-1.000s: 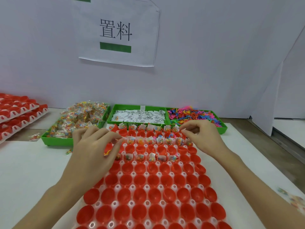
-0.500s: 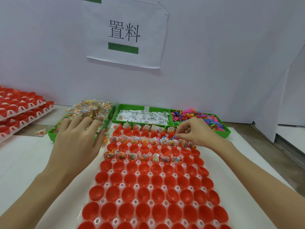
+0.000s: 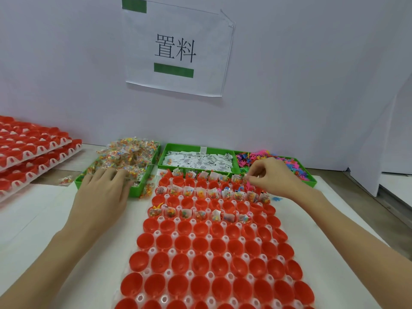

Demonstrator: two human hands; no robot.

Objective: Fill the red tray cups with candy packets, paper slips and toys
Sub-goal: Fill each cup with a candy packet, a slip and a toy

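Over the far-left candy bin [image 3: 142, 188], your left hand [image 3: 104, 192] has just arrived, fingers spread, empty; your right hand [image 3: 270, 178] still pinches something unidentifiable over the far row of the red tray [image 3: 209, 241].

Red tray cups [image 3: 201, 248], green bins [image 3: 196, 150], multicoloured candy packets [image 3: 127, 155], white slips [image 3: 200, 160].

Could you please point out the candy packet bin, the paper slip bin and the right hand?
candy packet bin [image 3: 145, 190]: head view, front right rim.
paper slip bin [image 3: 187, 147]: head view, far rim.
right hand [image 3: 275, 178]: head view, back of hand.

Red tray [image 3: 207, 259]: far cups filled, near cups empty.
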